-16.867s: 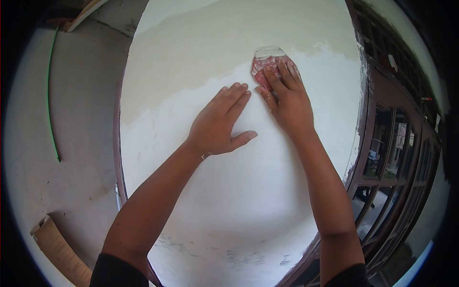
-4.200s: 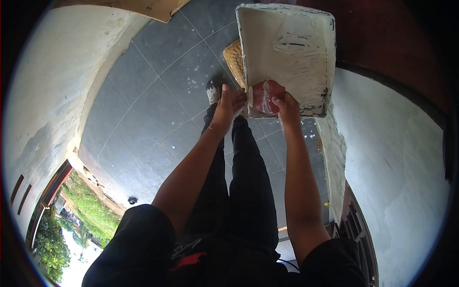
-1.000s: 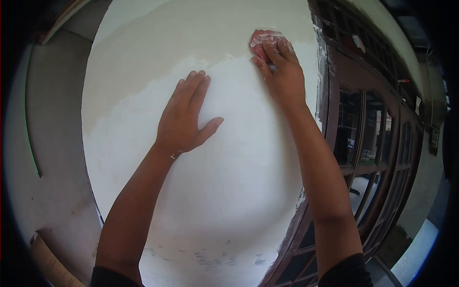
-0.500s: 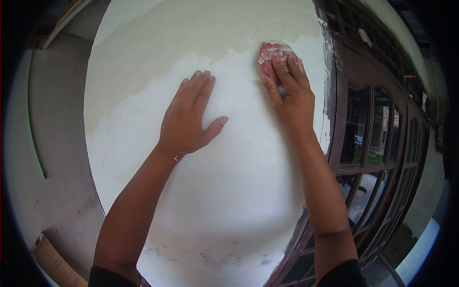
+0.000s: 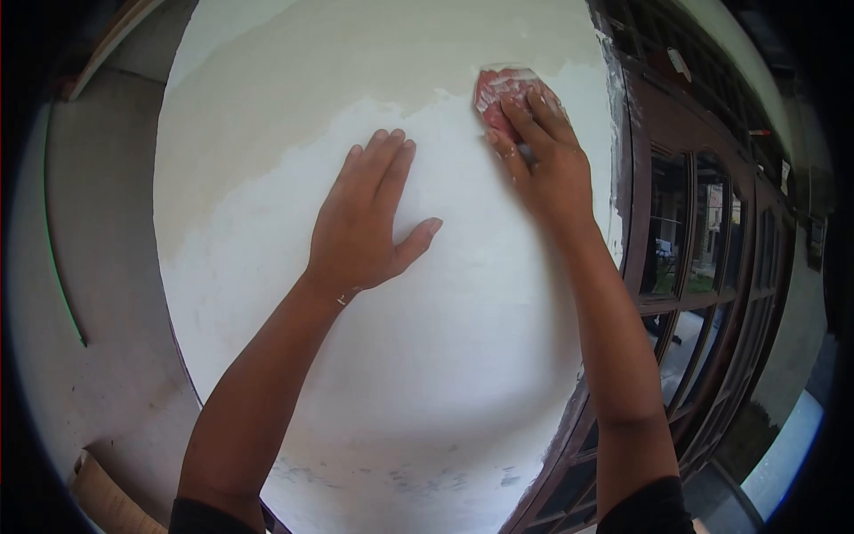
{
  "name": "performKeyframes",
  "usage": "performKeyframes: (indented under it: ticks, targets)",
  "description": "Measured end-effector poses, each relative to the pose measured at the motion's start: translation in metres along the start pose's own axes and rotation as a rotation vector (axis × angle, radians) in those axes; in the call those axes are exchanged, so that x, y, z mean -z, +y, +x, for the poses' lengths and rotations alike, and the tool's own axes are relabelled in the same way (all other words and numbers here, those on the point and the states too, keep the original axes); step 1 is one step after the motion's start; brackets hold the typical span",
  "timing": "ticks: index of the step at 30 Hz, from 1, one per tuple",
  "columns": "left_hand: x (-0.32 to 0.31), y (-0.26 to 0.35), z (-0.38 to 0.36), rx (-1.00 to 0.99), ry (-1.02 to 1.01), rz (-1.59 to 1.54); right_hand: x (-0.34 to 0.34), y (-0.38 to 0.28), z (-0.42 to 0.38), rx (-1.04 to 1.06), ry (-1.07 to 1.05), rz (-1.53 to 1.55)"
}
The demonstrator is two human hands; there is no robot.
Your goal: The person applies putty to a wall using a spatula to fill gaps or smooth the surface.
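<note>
A white wall surface [image 5: 445, 329] fills the middle of the view, with a greyish, damp-looking area across its upper part. My left hand [image 5: 365, 209] lies flat on the white part, thumb spread, holding nothing. At the upper right, my right hand [image 5: 547, 151] presses a red pad [image 5: 504, 93] smeared with white against the wall, near the border of the grey area. The fingers lie over the pad's lower right part and hide some of it.
Right of the wall stands a dark brown frame with glass panes [image 5: 667, 227]. A green line [image 5: 59, 258] hangs on the grey wall at the left. A brown curved piece [image 5: 111, 498] is at the lower left. Dark smudges mark the wall's bottom.
My right hand and the red pad have moved slightly up on the wall. In the view, my left hand sits a little further right. The camera view has shifted slightly.
</note>
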State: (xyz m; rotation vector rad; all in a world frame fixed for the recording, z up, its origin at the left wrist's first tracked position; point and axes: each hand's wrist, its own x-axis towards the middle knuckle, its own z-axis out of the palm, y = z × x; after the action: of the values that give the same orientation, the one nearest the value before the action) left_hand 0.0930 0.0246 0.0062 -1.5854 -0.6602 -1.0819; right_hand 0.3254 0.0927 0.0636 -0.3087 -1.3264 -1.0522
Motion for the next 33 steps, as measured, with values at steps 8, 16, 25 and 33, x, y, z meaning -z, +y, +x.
performKeyframes:
  ticks: [8, 16, 25, 33]
  targets:
    - [-0.001, 0.000, 0.000, -0.015, 0.020, -0.014, -0.007, 0.025, 0.033, -0.030, 0.113, -0.026]
    - [-0.003, -0.002, -0.001, -0.003, 0.033, -0.017, -0.002, 0.033, 0.032, -0.085, 0.081, -0.068]
    - [-0.004, 0.001, -0.001, -0.016, 0.039, 0.002, -0.006, 0.040, 0.042, -0.068, 0.127, -0.056]
    - [-0.004, 0.003, 0.000, -0.011, 0.045, 0.007, 0.004, 0.034, 0.033, 0.055, 0.145, -0.072]
